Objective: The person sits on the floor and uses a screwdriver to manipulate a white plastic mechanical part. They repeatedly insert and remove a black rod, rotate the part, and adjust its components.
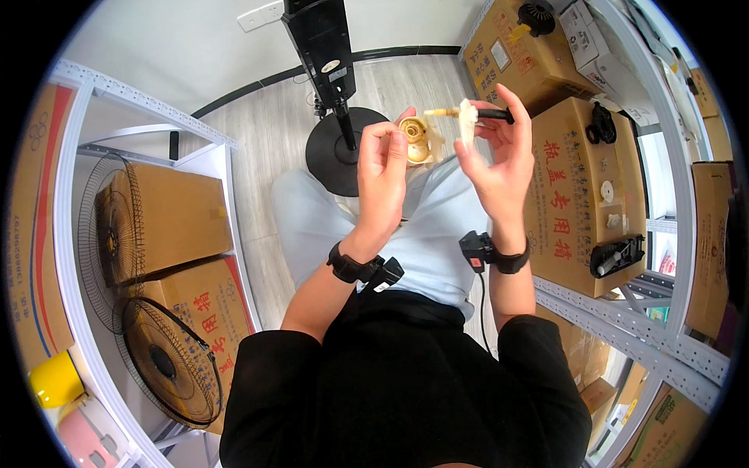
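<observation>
Cream housing (pixel 419 148) is being held over lap (pixel 433 249) by left hand (pixel 382 168), fingers curled round edge; cream shafted part (pixel 467 122) with black rod (pixel 493 115) is being gripped alongside by right hand (pixel 503 168), fingers partly spread.

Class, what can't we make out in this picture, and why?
In the head view:
Far side of the cream housing: faces away; left hand partly covers it.
Top of the black stand: cut off by the upper edge.
Yellow object: cut off by the dark rim.
Pale piece on the carton: too small to identify.
</observation>
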The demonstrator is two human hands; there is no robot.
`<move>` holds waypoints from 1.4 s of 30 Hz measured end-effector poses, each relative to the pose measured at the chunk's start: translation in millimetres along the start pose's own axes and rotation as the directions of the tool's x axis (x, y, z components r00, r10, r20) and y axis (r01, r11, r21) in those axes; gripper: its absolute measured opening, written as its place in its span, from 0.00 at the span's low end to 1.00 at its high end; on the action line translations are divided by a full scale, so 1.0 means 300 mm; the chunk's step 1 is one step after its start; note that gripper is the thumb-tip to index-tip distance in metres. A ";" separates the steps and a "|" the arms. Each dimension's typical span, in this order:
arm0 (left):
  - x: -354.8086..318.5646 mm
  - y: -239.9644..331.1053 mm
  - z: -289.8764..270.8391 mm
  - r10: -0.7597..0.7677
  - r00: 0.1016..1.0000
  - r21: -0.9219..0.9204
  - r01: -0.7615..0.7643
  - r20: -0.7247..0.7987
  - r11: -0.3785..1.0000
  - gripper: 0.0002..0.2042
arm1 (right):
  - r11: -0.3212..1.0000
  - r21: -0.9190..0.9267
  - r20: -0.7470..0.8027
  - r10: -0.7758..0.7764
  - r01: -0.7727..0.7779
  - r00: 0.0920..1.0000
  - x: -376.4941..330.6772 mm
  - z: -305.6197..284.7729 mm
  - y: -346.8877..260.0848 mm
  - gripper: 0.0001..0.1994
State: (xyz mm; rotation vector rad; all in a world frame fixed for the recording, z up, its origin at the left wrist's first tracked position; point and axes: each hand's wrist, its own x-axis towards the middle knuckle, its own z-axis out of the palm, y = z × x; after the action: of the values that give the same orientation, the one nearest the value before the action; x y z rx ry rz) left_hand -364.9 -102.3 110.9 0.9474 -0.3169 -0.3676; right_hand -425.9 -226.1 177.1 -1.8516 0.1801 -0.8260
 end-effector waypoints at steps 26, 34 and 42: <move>0.010 0.024 0.008 -0.037 0.999 -0.054 0.038 0.013 0.998 0.06 | 0.764 -0.501 0.469 -0.154 0.406 0.870 -0.003 -0.037 -0.119 0.37; 0.009 0.036 0.015 -0.031 0.999 -0.052 0.032 0.025 0.998 0.07 | 0.746 -0.524 0.474 -0.145 0.411 0.868 -0.005 -0.033 -0.116 0.36; -0.002 0.032 0.026 -0.098 0.995 -0.139 0.098 0.003 0.985 0.05 | 0.760 -0.527 0.464 -0.117 0.380 0.878 -0.008 -0.041 -0.111 0.37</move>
State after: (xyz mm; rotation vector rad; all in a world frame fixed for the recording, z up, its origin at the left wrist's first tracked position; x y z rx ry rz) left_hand -367.1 -102.6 123.2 0.8288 -0.2383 -0.4721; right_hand -443.3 -219.7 207.5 -2.6722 -0.0963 -0.5676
